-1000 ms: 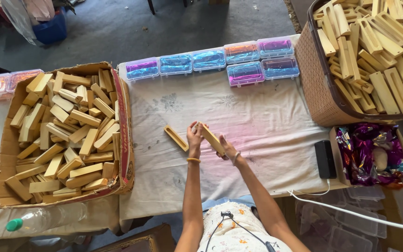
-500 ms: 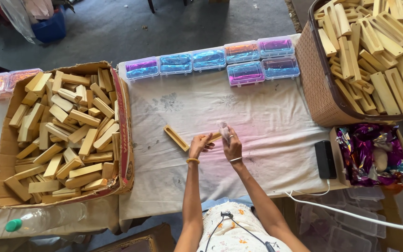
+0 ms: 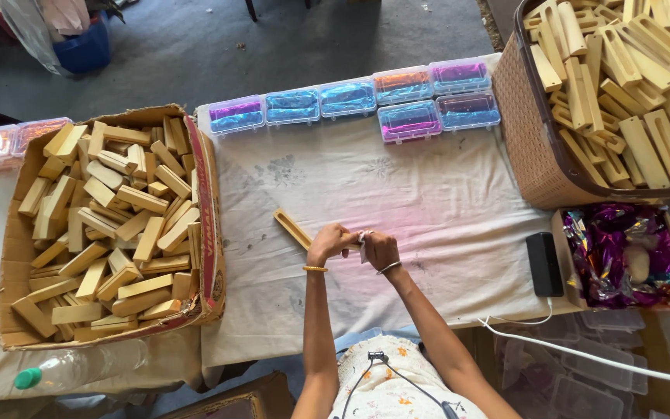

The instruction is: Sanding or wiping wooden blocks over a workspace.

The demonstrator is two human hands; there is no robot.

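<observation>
A small pale object [image 3: 363,237], whitish and mostly hidden, sat pinched between the two hands over the middle of the cloth-covered table [image 3: 443,209]; its shape could not be made out. In the head view, the left hand [image 3: 329,241] and the right hand [image 3: 381,248] met knuckle to knuckle, fingers of both curled closed on that object. Each wrist wore a thin bangle. Just left of the left hand lay a slotted wooden tray piece [image 3: 293,230], light tan, long and narrow, angled on the cloth and apart from the fingers. Along the far edge of the cloth stood a row of clear plastic boxes [image 3: 348,98] with purple, blue and orange contents. To the left, a cardboard box [image 3: 209,217] was heaped with plain wooden blocks. To the right, a woven basket [image 3: 523,147] held more slotted wooden pieces, and below it an open box of shiny foil wrappers [image 3: 622,256] sat beside a black power bank [image 3: 543,264].
</observation>
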